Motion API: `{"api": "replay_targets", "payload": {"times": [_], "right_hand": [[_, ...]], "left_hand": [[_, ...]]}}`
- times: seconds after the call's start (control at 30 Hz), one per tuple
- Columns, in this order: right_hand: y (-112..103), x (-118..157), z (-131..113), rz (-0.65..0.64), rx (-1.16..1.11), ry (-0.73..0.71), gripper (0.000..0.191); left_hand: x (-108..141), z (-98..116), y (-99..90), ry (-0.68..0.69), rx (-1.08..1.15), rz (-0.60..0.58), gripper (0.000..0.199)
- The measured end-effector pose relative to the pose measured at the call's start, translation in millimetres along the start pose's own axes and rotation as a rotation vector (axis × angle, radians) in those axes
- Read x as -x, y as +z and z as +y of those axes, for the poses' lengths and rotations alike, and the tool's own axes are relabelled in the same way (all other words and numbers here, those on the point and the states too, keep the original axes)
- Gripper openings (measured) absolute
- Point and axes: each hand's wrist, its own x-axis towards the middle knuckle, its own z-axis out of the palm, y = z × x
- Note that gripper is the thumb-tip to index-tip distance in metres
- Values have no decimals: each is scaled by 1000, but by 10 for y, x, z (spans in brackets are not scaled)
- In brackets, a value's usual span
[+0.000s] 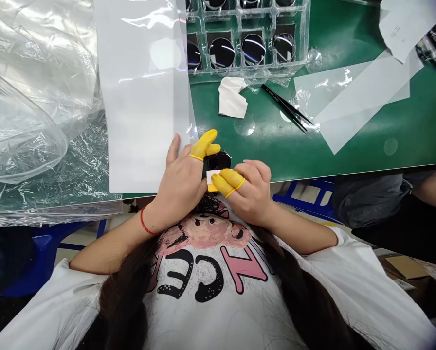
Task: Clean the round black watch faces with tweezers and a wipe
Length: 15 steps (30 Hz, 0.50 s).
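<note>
A dark round lens [219,160] sits between my two hands, just above the front edge of the green mat [353,141]. My left hand [179,182], with a red string on the wrist and yellow finger cots, pinches the lens at its left edge. My right hand [249,192] also wears yellow cots. Its fingertips grip a small white-and-yellow tab [212,180], which lies against the lower edge of the lens. The fingers hide part of the lens and tab.
A clear tray of dark lenses [245,48] stands at the back. Nearby lie a white cloth [232,98], black tweezers [285,109], and a clear round film [244,125]. Plastic sheeting [31,97] fills the left. A seated person's arm [435,187] shows at the right.
</note>
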Motion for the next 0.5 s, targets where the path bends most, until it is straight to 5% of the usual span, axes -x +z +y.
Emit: {"api": "replay_targets", "payload": {"times": [0.17, 0.33, 0.5], "right_hand": [[-10, 79, -101, 38, -47, 72, 22], [-74, 21, 142, 32, -233, 225, 15], [-33, -33, 367, -52, -159, 97, 20]], "left_hand": [[12, 0, -18, 18, -26, -32, 47], [1, -9, -15, 6, -6, -15, 45], [-7, -16, 1, -8, 4, -24, 50]]}}
